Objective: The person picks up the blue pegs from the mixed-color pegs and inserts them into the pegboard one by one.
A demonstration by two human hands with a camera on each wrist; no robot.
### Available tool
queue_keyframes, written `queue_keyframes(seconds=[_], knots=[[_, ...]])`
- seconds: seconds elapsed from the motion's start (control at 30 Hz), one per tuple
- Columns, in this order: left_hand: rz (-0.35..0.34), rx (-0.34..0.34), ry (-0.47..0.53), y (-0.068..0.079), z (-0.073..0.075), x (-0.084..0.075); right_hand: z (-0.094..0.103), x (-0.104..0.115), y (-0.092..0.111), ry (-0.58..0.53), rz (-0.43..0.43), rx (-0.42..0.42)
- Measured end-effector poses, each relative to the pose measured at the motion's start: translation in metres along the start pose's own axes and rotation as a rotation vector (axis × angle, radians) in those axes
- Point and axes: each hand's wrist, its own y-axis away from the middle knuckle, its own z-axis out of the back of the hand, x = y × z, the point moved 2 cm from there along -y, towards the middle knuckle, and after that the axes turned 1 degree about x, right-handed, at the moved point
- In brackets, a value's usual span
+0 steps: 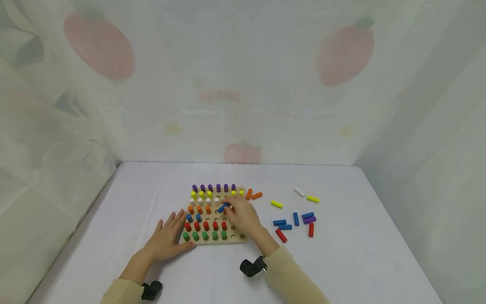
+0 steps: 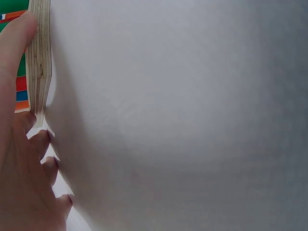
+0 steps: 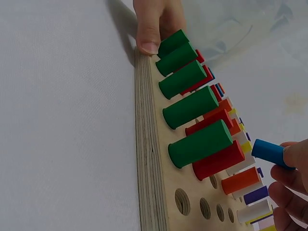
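A wooden pegboard lies on the table, with rows of purple, yellow, white, orange, blue, red and green pegs standing in its holes. My right hand pinches a blue peg between thumb and fingers, tilted above the board. In the head view that peg is over the middle rows. My left hand rests at the board's left side, fingers spread, its thumb touching the near left corner. Green pegs line the near edge, and open holes show at the right end of the near rows.
Right of the board lie loose pegs: orange, yellow, white, blue, purple and red. The white table meets a pale curtain at the back. Each wrist wears a black camera.
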Motion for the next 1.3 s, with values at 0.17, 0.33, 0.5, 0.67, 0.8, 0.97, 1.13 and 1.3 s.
queue_keyframes(seconds=[0.17,0.33,0.5,0.67,0.8,0.97,1.13,1.3], knots=[[0.008,0.009,-0.002,-0.001,-0.002,0.003,-0.001,0.004,-0.002,0.005,0.011,0.006],[0.008,0.009,-0.006,-0.002,-0.003,0.004,-0.007,0.005,-0.004,0.028,0.029,0.011],[0.008,0.01,-0.003,-0.003,-0.004,0.005,-0.011,0.007,-0.005,0.035,0.031,0.019],[0.008,0.006,-0.002,-0.002,-0.003,0.003,-0.014,0.01,-0.006,0.03,0.03,0.021],[0.009,0.007,-0.004,-0.002,-0.003,0.003,-0.016,0.012,-0.008,0.034,0.019,0.03],[-0.003,-0.011,0.001,0.0,-0.001,0.001,-0.019,0.015,-0.01,0.033,0.014,0.049],[0.002,0.002,0.003,0.0,-0.001,0.001,-0.022,0.018,-0.012,0.063,0.035,0.062],[0.003,0.003,0.004,0.0,-0.001,0.001,-0.025,0.02,-0.014,0.099,0.065,0.081]])
